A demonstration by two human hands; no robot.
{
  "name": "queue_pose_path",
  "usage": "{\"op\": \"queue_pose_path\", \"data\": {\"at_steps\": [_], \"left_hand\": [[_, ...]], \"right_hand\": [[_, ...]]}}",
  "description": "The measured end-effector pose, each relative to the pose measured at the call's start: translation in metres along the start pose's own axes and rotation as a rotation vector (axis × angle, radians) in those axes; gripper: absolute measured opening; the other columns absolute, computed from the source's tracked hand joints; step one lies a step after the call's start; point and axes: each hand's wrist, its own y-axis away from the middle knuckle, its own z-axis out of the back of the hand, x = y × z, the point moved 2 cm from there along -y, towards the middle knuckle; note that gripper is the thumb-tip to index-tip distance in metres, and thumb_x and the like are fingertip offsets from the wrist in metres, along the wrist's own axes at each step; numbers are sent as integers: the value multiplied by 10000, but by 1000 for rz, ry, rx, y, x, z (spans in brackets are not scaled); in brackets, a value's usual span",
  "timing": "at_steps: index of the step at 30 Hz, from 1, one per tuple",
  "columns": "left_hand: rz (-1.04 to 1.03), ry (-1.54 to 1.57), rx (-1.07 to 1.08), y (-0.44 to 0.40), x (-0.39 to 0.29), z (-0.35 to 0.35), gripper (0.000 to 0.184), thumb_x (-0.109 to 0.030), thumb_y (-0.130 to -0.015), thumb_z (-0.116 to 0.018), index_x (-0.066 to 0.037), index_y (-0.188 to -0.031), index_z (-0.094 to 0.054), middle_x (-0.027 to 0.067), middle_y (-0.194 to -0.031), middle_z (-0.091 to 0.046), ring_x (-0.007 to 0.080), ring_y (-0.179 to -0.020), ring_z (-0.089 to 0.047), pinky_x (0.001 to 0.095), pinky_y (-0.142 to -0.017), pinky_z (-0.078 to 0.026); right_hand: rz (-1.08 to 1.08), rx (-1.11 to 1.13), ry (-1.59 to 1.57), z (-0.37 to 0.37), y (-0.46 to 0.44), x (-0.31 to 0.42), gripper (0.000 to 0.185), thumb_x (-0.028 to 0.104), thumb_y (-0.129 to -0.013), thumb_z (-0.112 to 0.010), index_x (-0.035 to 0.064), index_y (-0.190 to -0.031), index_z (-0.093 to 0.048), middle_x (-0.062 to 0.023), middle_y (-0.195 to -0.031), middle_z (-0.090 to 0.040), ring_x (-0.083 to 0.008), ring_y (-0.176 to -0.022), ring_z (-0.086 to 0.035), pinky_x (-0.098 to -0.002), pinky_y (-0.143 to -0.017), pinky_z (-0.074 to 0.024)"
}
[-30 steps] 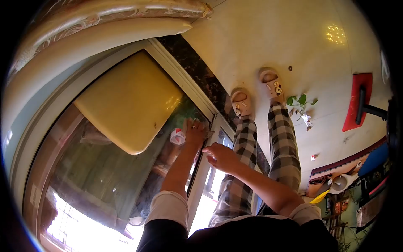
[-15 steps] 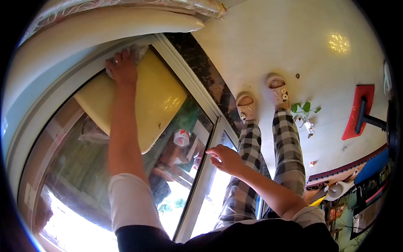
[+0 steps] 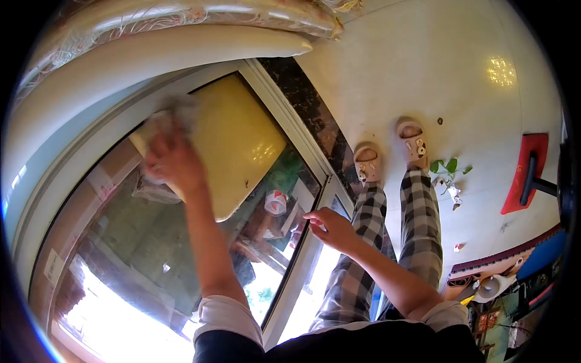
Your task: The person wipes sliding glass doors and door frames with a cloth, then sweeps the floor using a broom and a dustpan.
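My left hand [image 3: 174,160], smeared by motion, has a crumpled greyish cloth [image 3: 178,112] in its fingers against a glass pane [image 3: 151,242]. The cloth lies over the pane's upper corner, partly across the pale frame. Behind the glass shows a yellow panel [image 3: 236,139]. Beside the long side of the door's pale metal frame [image 3: 290,112] runs a dark marbled strip. Lower down, my right hand [image 3: 331,230] has its fingertips at the frame's other stretch near the pane; its fingers are loosely bent and apart, with nothing visible in them.
My feet in beige clogs [image 3: 411,145] stand on the pale floor [image 3: 436,54]. A leafy sprig [image 3: 449,172] and a red squeegee-like head [image 3: 525,172] are to the right. Rolled, plastic-wrapped material [image 3: 242,18] lies at the top. A red-and-white cup [image 3: 275,202] shows through the glass.
My left hand has moved down and slightly left across the glass with the cloth. My right hand stays by the frame. The whole view has shifted a little.
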Motion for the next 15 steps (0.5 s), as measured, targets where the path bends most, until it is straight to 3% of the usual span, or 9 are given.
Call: {"op": "queue_pose_path", "data": {"at_steps": [1, 5, 8, 11, 15], "left_hand": [[121, 23, -189, -18, 17, 8, 412, -192, -831, -537, -272, -1235, -542, -25, -1341, -442, 232, -1204, -401, 529, -891, -300], [125, -245, -152, -55, 29, -22, 369, -218, -831, -529, -242, -1198, -558, -3, -1305, -450, 252, -1201, -401, 515, -860, -322], [7, -247, -142, -58, -1, -61, 344, -251, -818, -538, -212, -1157, -581, 7, -1289, -440, 263, -1204, -389, 501, -828, -331], [-156, -103, -57, -58, -37, -89, 341, -194, -784, -556, -156, -1119, -608, 51, -1236, -455, 293, -1165, -404, 465, -783, -343], [-212, -95, -93, -64, -79, -125, 328, -160, -778, -552, -97, -1093, -620, 89, -1219, -469, 309, -1170, -407, 458, -793, -351]], "right_hand": [[19, -13, -33, 0, 0, 1, 246, 172, -871, -562, 105, -1106, -589, -95, -955, -604, -218, -892, -617, -336, -787, -492], [34, -11, -95, 0, 1, 1, 252, 204, -876, -540, 94, -1097, -591, -107, -958, -604, -237, -911, -611, -360, -794, -484], [36, -12, -50, 11, 7, 4, 251, 208, -879, -539, 92, -1097, -587, -113, -962, -602, -242, -917, -611, -365, -794, -484], [29, -10, -14, 24, 13, 6, 254, 183, -878, -537, 89, -1110, -580, -121, -956, -599, -245, -906, -612, -364, -790, -486], [49, 15, 16, 44, 26, 19, 261, 127, -871, -576, 56, -1122, -576, -125, -974, -610, -239, -889, -611, -355, -780, -490]]}}
